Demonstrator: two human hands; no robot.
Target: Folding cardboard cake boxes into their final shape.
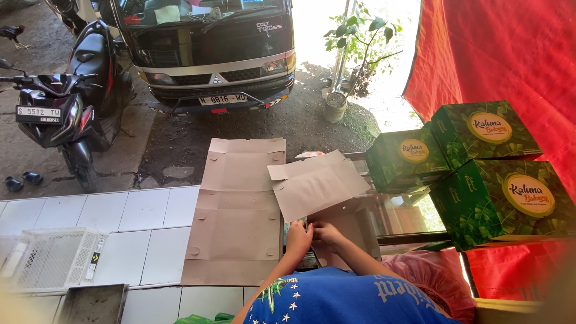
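Under my hands: grey-brown flat cardboard sheet (237, 210) and a paler grey-brown half-folded box (318, 183). Right of me: three boxes (480, 174), dark green with leaf print and round cream-and-gold labels, against a plain red cloth (510, 54). Floor tiles (144, 222) white; crate (54, 258) white lattice.

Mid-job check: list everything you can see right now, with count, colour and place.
truck: one, dark front, top centre
scooter: one, black, top left
sandals: two, dark, on the ground by the scooter
potted plant: one, green, right of the truck
tiled counter: one, white, left centre
flat cardboard sheet: one, brown, on the counter
part-folded cardboard: one, brown, centre
printed boxes: three, green, stacked on the right
cloth: red, top right
crate: one, white, lower left
tray: one, grey, bottom left
left hand: at the part-folded cardboard's lower edge, grip unclear
right hand: beside it, same edge
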